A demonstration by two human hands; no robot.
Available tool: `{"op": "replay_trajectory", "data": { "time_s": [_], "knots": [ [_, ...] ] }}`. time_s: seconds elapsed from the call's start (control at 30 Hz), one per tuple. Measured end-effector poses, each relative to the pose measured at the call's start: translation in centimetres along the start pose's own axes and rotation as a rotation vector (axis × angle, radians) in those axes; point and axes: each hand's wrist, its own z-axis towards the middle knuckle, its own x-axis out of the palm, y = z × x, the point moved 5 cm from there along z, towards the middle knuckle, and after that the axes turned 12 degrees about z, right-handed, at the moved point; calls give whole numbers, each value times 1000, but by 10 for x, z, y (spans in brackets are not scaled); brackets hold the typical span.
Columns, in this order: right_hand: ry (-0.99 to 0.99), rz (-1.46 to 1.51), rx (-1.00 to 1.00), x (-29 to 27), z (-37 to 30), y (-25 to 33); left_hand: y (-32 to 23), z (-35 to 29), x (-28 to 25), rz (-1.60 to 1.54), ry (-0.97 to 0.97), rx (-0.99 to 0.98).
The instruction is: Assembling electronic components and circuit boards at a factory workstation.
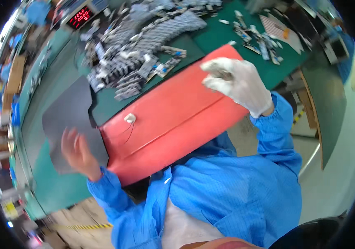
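Over the counter's [53,195] near side, L hand [78,152], bare & blurred, is open, fingers apart, above the dark grey sheet [67,110]; R hand [243,85], white-gloved, curls over the red mat's [173,118] right end, can't tell if anything's pinched. Small white pc. [130,118] sits on red mat's left half, approx. blocky, thin dark leads [132,129] trailing nearward. Mat prob. there as contrasting backing, keeping pc. w/in reach. Beyond, grey parts [144,45] heap toward counter's far edge.
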Motion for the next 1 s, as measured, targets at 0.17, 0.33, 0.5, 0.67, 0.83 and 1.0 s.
{"op": "replay_trajectory", "data": {
  "time_s": [0.17,0.33,0.5,0.67,0.83,1.0],
  "knots": [
    [80,-586,-424,43,87,0,-53,41,67,322,389,318],
    [-97,-308,-521,54,93,-19,-48,45,93,316,324,352],
    [-33,-411,-625,59,79,-10,-20,32,102,182,268,298],
    [2,-418,-500,43,67,-24,-18,25,97,135,229,379],
    [-23,-697,-361,36,72,-35,-52,25,96,52,289,464],
    [-17,-412,-375,21,77,-67,-139,23,142,114,556,787]
  ]
}}
